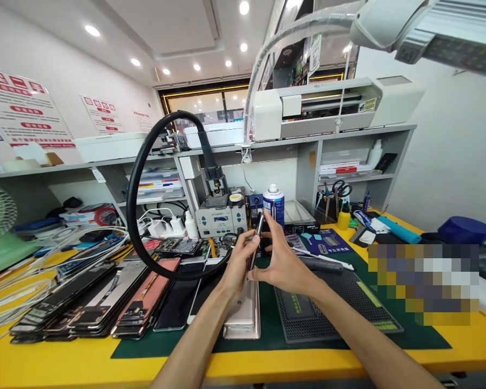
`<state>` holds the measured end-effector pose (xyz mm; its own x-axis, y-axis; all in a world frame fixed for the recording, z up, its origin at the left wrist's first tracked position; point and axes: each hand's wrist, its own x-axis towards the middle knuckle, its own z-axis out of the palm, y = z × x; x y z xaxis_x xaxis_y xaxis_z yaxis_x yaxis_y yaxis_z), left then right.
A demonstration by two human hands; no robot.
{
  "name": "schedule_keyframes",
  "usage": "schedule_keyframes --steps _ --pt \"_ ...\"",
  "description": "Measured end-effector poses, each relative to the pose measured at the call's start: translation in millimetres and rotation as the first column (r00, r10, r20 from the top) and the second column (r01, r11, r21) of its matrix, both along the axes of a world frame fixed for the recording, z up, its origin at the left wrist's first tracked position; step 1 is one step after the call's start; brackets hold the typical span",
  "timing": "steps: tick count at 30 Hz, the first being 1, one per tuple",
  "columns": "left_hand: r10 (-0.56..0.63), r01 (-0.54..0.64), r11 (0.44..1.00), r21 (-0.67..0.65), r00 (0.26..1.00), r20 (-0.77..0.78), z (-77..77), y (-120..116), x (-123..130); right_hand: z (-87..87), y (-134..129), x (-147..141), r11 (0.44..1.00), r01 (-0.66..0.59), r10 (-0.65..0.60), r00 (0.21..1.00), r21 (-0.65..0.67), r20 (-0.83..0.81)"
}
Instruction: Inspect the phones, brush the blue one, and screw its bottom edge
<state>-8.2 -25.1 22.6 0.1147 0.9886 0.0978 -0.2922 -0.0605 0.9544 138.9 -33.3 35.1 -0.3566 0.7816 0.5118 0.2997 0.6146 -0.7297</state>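
A thin smartphone (260,226) stands edge-on between my two hands, above the bench mat. My left hand (240,262) grips its left side, with the thumb along the edge. My right hand (284,260) is curved around the other side, its thumb at the lower end and its fingers near the top. The phone's faces are mostly hidden by this angle. Below my left wrist lies a stack of gold phones (243,316). Right of my hands, a dark perforated repair mat (336,305) lies on the green mat (419,336).
Stacked phone parts (146,297) line the left of the yellow bench (85,362). The hot-air station (222,219) stands behind, its black hose (132,200) arching forward at left. A spray can (274,205), a white pen-like tool (328,258) and a yellow bottle (344,217) are at right.
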Motion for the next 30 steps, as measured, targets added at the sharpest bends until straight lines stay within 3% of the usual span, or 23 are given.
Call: schedule_keyframes --steps 4,10,18,23,30 --pt "-0.03 0.03 1.0 0.007 0.999 -0.043 0.3 -0.8 0.3 5.5 -0.1 3.5 0.998 -0.022 0.019 0.999 -0.055 -0.047" --pt "-0.11 0.105 0.992 0.065 0.991 0.079 0.0 0.1 1.1 7.9 4.3 7.4 0.997 -0.008 -0.004 0.99 -0.082 -0.142" --pt "-0.062 0.067 0.995 -0.076 0.996 0.063 8.3 -5.2 2.7 6.0 12.9 14.4 0.994 0.038 -0.063 0.965 -0.102 -0.256" --pt "-0.027 0.032 0.996 -0.083 0.998 0.063 13.9 -9.8 4.8 8.0 16.3 18.0 0.993 0.021 -0.058 0.94 -0.112 -0.336" --pt "-0.049 0.048 0.998 -0.047 0.999 -0.003 6.9 -2.8 1.1 11.1 18.7 22.0 0.971 -0.022 -0.094 0.879 -0.236 -0.468"
